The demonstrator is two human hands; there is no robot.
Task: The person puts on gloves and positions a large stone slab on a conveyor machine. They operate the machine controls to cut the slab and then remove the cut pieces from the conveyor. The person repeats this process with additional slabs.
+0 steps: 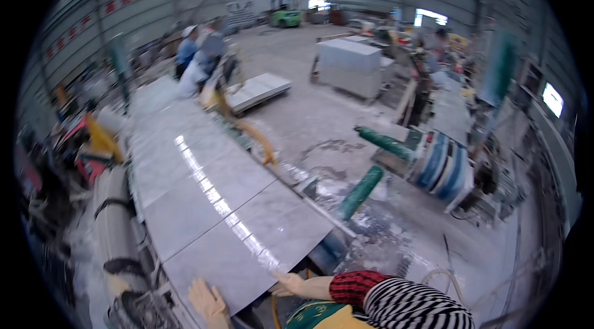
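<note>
A pale grey, glossy stone slab [238, 261] lies flat at the near end of a long row of similar slabs. My left hand [208, 301], in a cream rubber glove, rests at the slab's near left edge with its fingers stretched and spread. At the near right edge, my right hand [291, 284], gloved alike, has its thumb on top and its fingers at the rim, gripping the slab. A second slab [198, 211] adjoins it beyond a thin seam. A strip of bright reflections crosses the slabs.
Green rollers [362, 193] and a blue-and-white striped machine part [442, 168] stand to the right on wet floor. A grey cylinder [112, 220] runs along the left. Farther off are people [189, 50], a white block stack [349, 63] and a green forklift [284, 14].
</note>
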